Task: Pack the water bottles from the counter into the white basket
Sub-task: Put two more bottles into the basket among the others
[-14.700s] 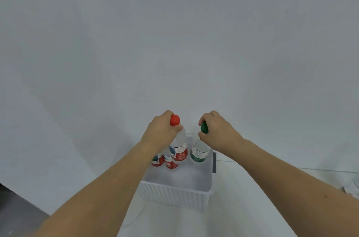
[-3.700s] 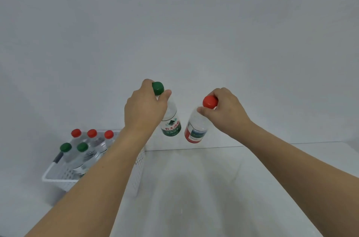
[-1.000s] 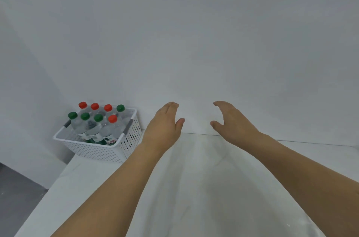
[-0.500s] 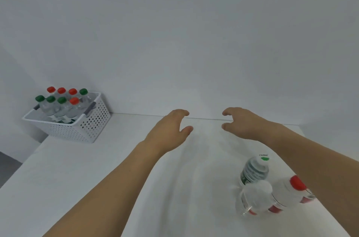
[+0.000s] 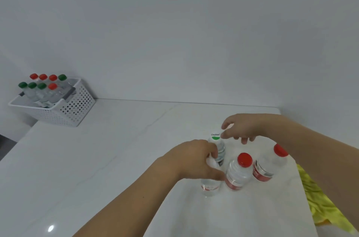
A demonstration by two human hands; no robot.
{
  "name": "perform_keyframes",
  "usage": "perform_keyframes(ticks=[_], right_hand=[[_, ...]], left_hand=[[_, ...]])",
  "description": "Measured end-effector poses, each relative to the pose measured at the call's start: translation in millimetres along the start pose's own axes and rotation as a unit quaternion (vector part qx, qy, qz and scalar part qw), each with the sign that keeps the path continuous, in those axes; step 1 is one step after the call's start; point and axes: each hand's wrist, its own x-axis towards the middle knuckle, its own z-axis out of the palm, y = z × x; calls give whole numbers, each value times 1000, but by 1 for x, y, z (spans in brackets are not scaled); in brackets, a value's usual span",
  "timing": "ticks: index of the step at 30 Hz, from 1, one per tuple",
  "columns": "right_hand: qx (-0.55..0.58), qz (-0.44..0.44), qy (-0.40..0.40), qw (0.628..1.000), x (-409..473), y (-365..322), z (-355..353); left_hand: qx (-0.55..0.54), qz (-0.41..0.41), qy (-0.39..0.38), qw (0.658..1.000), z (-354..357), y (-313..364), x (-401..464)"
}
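The white basket stands at the counter's far left corner, holding several upright bottles with red and green caps. Near the right edge of the counter stands a group of bottles. My left hand grips the top of a clear white-capped bottle. Just behind it is a bottle with a white and green cap; my right hand hovers over it with loosely curved fingers, thumb tip at the cap. Two red-capped bottles stand to the right.
The white marble counter stretches between the basket and the bottle group. A yellow cloth lies beyond the counter's right edge. A plain white wall runs behind. The counter's left edge drops off below the basket.
Both hands have come down from mid-air onto the bottle group. My left hand has closed around the white-capped bottle's top, and my right hand has reached the green and white cap.
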Motion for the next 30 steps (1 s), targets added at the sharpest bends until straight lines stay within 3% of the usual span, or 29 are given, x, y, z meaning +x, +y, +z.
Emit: perform_keyframes(ticks=[4,6,9,13,20,30], right_hand=[[-22,-66,-54,996,1,-8,9],[-68,-91,-32,993,6,-11,18],[-102,-131,63,984,11,-14,27],[-75,-146,113,980,14,-24,24],[-12,-146,209,967,19,-97,14],[82,-127,312,938,30,-234,10]], left_hand=[[113,-15,34,993,18,-3,1],[116,-26,46,992,19,-9,0],[52,-66,80,993,14,-23,-3],[-28,-111,167,979,-8,-44,-13],[-199,-136,315,918,-74,-99,-35],[-246,-102,372,889,-162,-209,-68]])
